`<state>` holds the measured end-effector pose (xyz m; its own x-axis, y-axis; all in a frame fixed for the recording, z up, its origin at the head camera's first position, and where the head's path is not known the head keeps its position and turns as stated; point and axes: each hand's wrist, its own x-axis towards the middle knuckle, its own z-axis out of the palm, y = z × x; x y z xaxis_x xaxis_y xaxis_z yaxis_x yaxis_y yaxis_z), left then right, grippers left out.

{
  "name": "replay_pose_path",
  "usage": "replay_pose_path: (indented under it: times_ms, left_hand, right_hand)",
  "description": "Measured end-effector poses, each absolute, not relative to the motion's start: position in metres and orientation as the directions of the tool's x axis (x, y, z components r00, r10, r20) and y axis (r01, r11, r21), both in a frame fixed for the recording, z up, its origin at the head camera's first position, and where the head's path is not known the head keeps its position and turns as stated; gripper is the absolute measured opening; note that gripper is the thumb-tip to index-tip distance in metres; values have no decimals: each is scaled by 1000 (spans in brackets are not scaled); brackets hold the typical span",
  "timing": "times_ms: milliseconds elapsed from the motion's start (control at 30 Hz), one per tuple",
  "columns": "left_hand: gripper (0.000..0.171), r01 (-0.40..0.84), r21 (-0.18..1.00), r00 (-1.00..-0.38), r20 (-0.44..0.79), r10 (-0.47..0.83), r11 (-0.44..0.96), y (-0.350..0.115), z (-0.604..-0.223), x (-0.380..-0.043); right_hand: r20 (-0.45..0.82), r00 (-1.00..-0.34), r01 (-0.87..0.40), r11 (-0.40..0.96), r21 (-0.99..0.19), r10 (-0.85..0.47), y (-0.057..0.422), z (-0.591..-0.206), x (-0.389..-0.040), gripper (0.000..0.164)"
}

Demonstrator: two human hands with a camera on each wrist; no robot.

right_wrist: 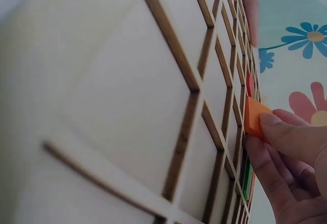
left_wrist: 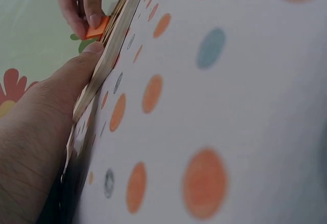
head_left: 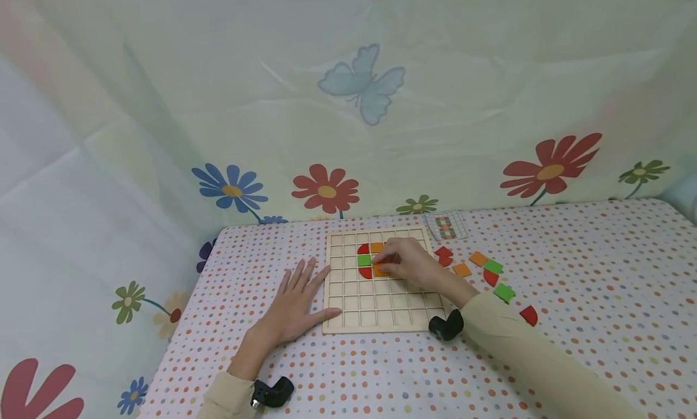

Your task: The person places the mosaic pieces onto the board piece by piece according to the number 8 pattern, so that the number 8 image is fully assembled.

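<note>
Currently, R hand [head_left: 409,263] pinches orange tile [right_wrist: 255,116], thumb vs. fingers, prob. for fine control, at wooden grid board [head_left: 351,320], near red piece [head_left: 365,273] & green piece [head_left: 363,260]; L hand [head_left: 291,307] lies spread, thumb over board's L edge, prob. steadying it.

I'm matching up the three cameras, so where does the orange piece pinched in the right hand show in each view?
Head: the orange piece is a little right of centre, below mid-height, at the fingertips of the right hand.
Left wrist: upper left, under the right hand's fingertips.
Right wrist: right of centre, just below mid-height, between thumb and fingers.
Shared landmark: the wooden grid board, seen edge-on from the left wrist.
</note>
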<state>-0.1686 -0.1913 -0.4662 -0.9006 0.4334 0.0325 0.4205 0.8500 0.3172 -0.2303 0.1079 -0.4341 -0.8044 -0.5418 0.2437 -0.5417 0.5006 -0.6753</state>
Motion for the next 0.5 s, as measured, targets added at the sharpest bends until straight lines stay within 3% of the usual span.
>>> replay_pose_path:
  times_ms: [500]
  left_hand:
    - [93, 414, 316, -902, 20, 430, 854, -193, -470, -169]
  right_hand:
    - [168, -828, -497, 563, -660, -534, 99, -428, -223, 12]
